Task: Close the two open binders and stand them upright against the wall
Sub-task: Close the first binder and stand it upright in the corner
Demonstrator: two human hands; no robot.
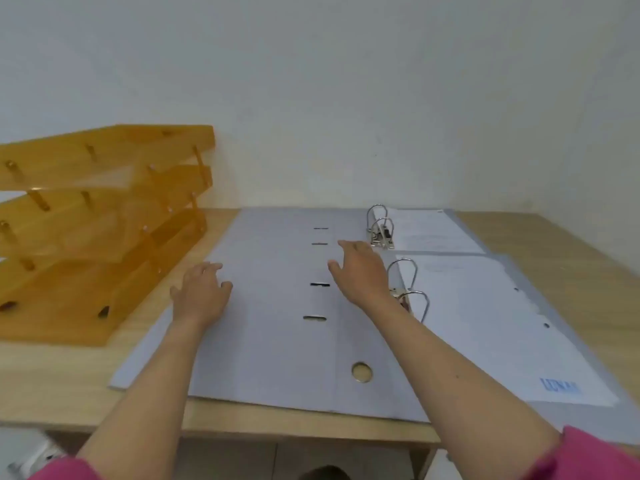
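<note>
Two grey lever-arch binders lie open and flat on the wooden desk, one behind the other. The near binder (277,341) shows its grey inner cover on the left, metal rings (410,289) in the middle and white sheets on the right. The far binder (277,226) lies against the wall, with its own rings (381,223) and paper. My left hand (201,292) rests flat, fingers apart, on the near binder's left cover. Over the spine area my right hand (360,268) stretches open towards the far binder, holding nothing.
An orange three-tier letter tray (104,216) stands at the left, close to the binders' left edge. The white wall (346,98) runs along the back of the desk (554,244). The near binder slightly overhangs the desk's front edge.
</note>
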